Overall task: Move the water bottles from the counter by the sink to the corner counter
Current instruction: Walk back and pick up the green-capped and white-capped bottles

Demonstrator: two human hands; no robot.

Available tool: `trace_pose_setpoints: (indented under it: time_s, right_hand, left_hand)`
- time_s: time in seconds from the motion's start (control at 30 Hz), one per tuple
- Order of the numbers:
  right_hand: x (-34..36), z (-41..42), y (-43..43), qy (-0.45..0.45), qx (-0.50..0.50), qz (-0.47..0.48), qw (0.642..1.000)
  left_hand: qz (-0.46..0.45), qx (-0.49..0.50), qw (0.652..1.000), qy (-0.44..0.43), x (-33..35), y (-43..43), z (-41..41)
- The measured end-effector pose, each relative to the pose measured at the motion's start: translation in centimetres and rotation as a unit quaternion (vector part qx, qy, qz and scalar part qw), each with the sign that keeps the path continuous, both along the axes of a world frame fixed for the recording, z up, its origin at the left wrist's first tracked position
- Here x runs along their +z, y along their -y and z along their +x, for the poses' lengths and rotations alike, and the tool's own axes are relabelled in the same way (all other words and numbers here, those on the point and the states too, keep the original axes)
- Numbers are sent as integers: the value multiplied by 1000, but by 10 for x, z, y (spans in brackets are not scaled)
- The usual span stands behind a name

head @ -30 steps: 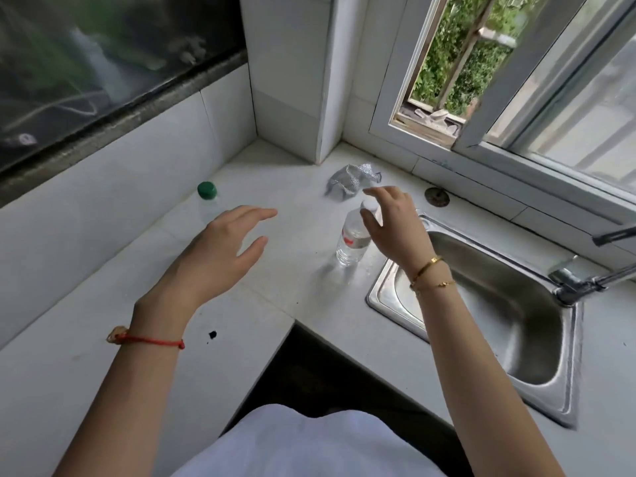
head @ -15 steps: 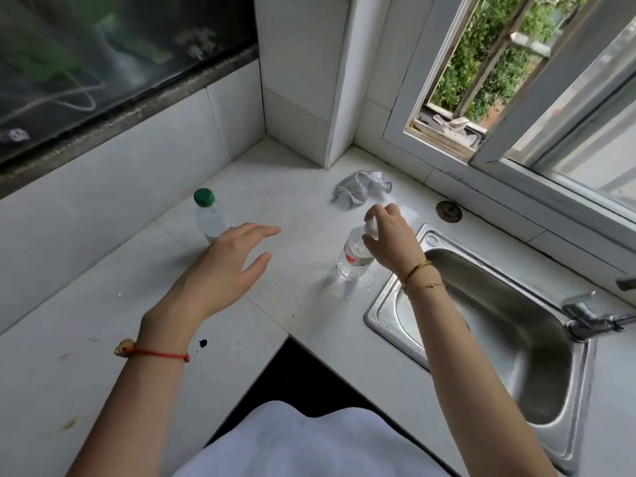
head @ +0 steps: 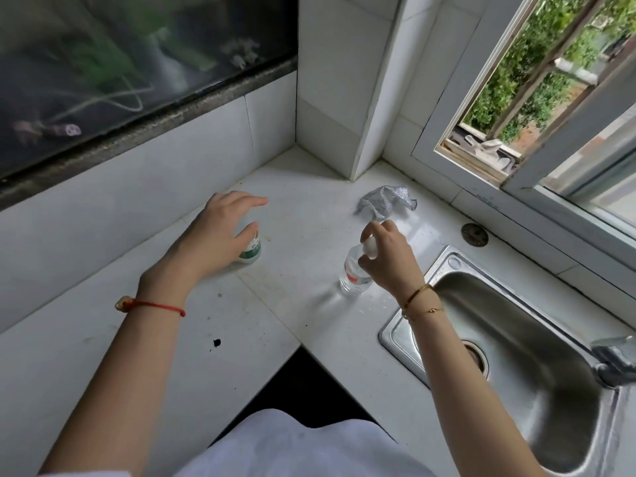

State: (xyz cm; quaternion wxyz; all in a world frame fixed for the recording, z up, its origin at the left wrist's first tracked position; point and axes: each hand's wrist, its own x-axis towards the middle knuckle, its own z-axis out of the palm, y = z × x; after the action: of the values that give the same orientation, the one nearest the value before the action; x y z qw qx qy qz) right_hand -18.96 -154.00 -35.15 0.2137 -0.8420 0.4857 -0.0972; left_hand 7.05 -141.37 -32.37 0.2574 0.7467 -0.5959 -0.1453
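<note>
A clear water bottle with a red label (head: 354, 278) stands on the white counter (head: 296, 270) just left of the sink. My right hand (head: 389, 259) is closed around its white cap from above. A second bottle with a green label (head: 252, 251) stands upright further left on the corner counter. My left hand (head: 215, 235) hovers over it with fingers spread and hides its top; I cannot tell whether the hand touches it.
A steel sink (head: 516, 366) with a tap (head: 612, 359) lies at the right. A crumpled silver cloth (head: 385, 201) lies near the tiled pillar (head: 344, 98). A round metal cover (head: 474, 234) sits under the open window (head: 537, 80). A dark gap (head: 309, 390) opens below the counter's inner corner.
My left hand has moved forward over the green-label bottle, covering its cap. My right hand has closed tighter on the red-label bottle's cap. The view has tilted slightly.
</note>
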Motion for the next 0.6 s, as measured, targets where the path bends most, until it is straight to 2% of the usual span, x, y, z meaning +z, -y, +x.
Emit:
trace_pose_setpoints:
  time_s: [0.27,0.6]
  right_hand:
    - [17,32,-15,50,43,-8,998]
    - [22,59,-36,39,58,-5,998]
  left_hand:
    - [7,43,998,46,-9,24,32]
    - [75,17,997,9,-35,41,58]
